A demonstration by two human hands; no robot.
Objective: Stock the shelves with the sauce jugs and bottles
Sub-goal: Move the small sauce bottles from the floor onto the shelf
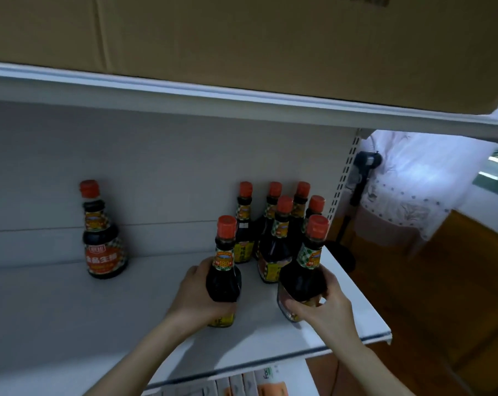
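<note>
Left hand (196, 292) grips a dark sauce bottle (223, 281), neck label reading "180", on the white shelf (70, 310). Right hand (325, 305) grips a second bottle (302, 277) just beside it. Behind them, five red-capped bottles (279, 241) cluster. A lone bottle (103, 232) with Chinese lettering stands well apart, left.

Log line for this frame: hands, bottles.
left hand: grips dark red-capped sauce bottle | right hand: grips second identical bottle | white shelf: five-bottle cluster behind, lone bottle far left

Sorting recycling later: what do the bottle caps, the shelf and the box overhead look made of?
Bottle caps: matte orange-red, probably plastic.
Shelf: smooth white finish, slotted upright, likely painted metal.
Box: dull brown, fold crease, cardboard.
</note>
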